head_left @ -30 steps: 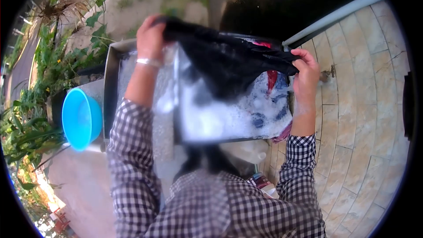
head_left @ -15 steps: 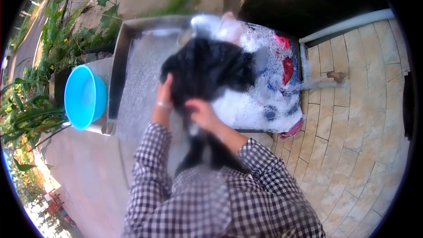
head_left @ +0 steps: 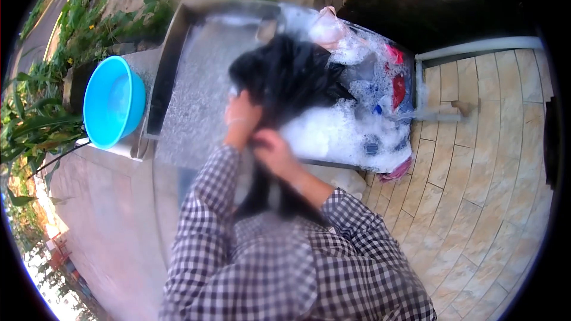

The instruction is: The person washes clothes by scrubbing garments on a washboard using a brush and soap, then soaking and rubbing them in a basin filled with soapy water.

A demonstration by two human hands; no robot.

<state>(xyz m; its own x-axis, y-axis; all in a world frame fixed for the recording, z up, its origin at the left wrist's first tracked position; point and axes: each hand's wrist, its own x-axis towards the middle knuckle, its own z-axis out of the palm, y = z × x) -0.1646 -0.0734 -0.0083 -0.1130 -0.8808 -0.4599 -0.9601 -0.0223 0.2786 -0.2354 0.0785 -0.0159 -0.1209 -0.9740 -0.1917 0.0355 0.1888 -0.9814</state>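
Observation:
A wet black garment lies bunched over the middle of the washing sink, between its rough grey slab and the sudsy side. My left hand is closed on the garment's near left edge, fingers pressed into the cloth. Just below and to the right, my right hand is curled in a fist around the near end of the same cloth; its fingers are slightly blurred. White foam covers the basin to the right, with a red cloth and blue cloth soaking in it.
A turquoise basin stands on the ledge to the left. A pale pink cloth sits at the basin's far edge. A tap projects from the tiled surface at right. Green plants grow at far left.
My left hand has moved right and closer to my right hand, its thumb no longer sticking up. The black garment has shifted and bunched differently. The camera view has tilted slightly.

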